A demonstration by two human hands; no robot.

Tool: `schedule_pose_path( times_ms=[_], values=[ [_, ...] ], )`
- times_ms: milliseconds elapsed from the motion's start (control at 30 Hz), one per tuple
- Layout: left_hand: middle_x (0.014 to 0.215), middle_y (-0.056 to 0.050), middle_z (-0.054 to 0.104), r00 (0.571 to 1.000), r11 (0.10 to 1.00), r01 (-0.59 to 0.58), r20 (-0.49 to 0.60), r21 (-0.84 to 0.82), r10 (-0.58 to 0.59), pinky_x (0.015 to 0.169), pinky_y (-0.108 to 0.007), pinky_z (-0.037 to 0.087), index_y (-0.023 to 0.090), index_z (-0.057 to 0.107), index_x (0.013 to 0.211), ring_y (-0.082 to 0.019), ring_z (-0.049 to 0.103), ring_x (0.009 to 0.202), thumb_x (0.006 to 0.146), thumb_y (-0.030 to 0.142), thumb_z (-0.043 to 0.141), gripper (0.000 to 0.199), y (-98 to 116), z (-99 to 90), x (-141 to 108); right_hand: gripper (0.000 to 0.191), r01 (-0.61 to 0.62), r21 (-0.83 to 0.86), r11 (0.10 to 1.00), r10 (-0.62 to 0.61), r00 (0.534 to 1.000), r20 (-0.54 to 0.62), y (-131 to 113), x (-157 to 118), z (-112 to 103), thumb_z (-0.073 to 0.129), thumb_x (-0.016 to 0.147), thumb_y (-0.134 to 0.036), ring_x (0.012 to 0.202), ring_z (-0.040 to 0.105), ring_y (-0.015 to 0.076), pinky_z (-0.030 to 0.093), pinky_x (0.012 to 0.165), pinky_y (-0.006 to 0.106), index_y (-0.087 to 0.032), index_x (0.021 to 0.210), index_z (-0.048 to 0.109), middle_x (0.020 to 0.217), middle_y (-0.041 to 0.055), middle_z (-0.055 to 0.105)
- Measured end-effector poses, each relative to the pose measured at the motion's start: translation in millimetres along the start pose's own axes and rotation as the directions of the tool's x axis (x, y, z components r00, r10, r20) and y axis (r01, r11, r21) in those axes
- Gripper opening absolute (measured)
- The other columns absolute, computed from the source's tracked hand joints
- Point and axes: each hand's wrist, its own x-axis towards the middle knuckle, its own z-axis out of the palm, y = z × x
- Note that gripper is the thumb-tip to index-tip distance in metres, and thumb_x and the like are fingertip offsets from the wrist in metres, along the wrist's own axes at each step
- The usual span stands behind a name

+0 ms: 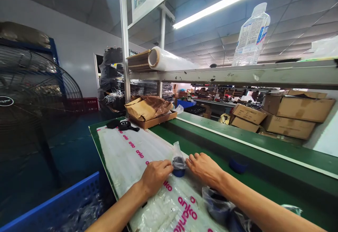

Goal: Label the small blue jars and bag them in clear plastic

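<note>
Holding a clear plastic bag [178, 156] upright between two hands, a dark blue item [179, 167] inside.
Bag stands on a white printed sheet [126, 154]. Left hand [155, 177]: fingers pressed together, pinching the bag's side. Right hand [204, 168]: fingers slightly spread, gripping the opposite side. Bagged items [215, 204] lie at 5 o'clock; a blue object [237, 166] sits at 3 o'clock on the green bench [290, 186].

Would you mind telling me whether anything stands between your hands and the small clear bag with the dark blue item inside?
Nothing visible does: your left hand and right hand are right at either side of the small clear bag, with only the anko-printed white sheet beneath them.
</note>
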Motion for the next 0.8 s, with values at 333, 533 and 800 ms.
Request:
schedule_pose_path(
  times_ms=[333,533,800],
  values=[
    [0.083,-0.003,0.063,0.963,0.935,-0.265,0.115,0.235,0.244,0.054,-0.03,0.039,0.018,0.058,0.084,-0.018,0.059,0.068,0.093,0.012,0.053,0.012,-3,-1.1,7,0.018,0.107,-0.098,0.989,-0.106,0.994,0.017,-3,7,8,0.053,0.092,-0.013,0.075,0.066,0.028,0.045,0.055,0.035,-0.011,0.096,0.071,0.086,0.0134,0.068],
    [0.084,-0.004,0.063,0.948,0.917,-0.307,0.17,0.254,0.27,0.055,-0.03,0.041,0.018,0.057,0.085,-0.019,0.06,0.069,0.093,0.012,0.054,0.01,-1,4.8,7,0.02,0.184,-0.125,0.975,-0.178,0.982,0.06,-2,1,1,0.053,0.093,-0.013,0.076,0.065,0.0259,0.045,0.056,0.034,-0.012,0.095,0.072,0.088,0.0128,0.068],
    [0.087,-0.007,0.064,0.942,0.944,-0.259,0.271,0.203,0.2,0.059,-0.031,0.047,0.016,0.061,0.088,-0.021,0.062,0.072,0.092,0.011,0.054,0.01,8,2.6,10,0.015,0.128,-0.077,0.989,-0.112,0.976,0.186,-19,9,-10,0.058,0.089,-0.012,0.077,0.067,0.0262,0.048,0.061,0.034,-0.014,0.084,0.072,0.083,0.0139,0.071]
  ],
)
